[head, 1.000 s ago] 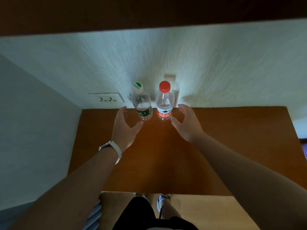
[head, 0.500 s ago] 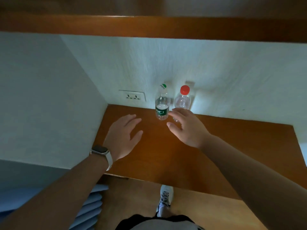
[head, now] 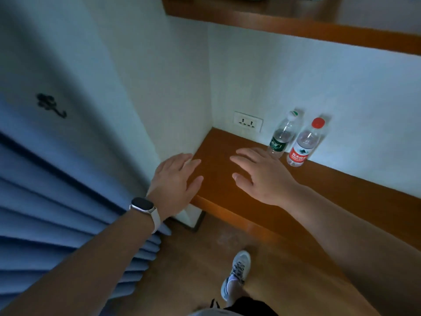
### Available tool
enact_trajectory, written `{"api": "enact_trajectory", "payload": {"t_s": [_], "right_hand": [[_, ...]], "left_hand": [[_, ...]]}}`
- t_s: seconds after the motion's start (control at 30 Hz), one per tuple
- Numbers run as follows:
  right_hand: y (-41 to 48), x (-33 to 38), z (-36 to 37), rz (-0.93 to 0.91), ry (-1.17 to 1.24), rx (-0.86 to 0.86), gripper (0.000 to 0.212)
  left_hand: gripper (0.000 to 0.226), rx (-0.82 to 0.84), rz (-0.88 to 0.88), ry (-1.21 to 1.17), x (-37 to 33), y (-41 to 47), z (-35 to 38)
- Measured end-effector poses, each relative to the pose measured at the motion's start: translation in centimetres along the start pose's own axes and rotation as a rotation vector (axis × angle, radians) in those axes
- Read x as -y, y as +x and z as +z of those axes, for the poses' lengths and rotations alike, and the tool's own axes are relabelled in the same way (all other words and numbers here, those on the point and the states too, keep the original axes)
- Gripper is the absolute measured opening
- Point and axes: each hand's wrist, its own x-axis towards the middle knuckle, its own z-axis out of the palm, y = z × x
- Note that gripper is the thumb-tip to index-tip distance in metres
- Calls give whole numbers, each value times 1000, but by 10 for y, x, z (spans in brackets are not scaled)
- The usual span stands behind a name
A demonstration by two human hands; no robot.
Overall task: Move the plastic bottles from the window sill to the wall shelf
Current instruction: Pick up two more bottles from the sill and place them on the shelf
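Two clear plastic bottles stand side by side against the white wall on a wooden shelf (head: 341, 192). The left one is a green-label bottle (head: 280, 135) with a white and green cap. Beside it on the right stands a red-label bottle (head: 304, 143) with a red cap. My right hand (head: 262, 174) hovers flat over the shelf just left of the green-label bottle, fingers spread, holding nothing. My left hand (head: 176, 179), with a watch on the wrist, is spread over the shelf's left front corner, also holding nothing.
A second wooden shelf (head: 296, 21) runs along the wall above. A wall socket (head: 248, 122) sits left of the bottles. Blue pleated curtains (head: 57, 190) hang on the left. Below are the wooden floor and my shoe (head: 237, 272).
The view has swung left and both hands have drawn back leftward from the bottles. The right hand, which was in front of the red-label bottle, is now off it. Both bottles stand where they were.
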Motion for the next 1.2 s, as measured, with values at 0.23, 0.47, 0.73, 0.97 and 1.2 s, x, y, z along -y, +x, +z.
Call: {"api": "enact_trajectory", "payload": {"t_s": [0.23,0.47,0.73,0.97,1.2], "right_hand": [[5,112,-5,-255,-22,-38,56],[19,202,-8,-499,11,-81,57],[54,285,-7,-821,92,-143,53],[72,342,-7,-1100,159,-156,53],[73,378,-2,-1328,248,-140,52]], "left_hand": [[53,-98,-128,76,46,-124,-49],[49,-227,-311,199,81,-216,-88],[47,-364,-544,326,93,-289,-120],[48,-361,-791,456,71,-333,-130],[47,-320,-1072,535,33,-361,-130]]}}
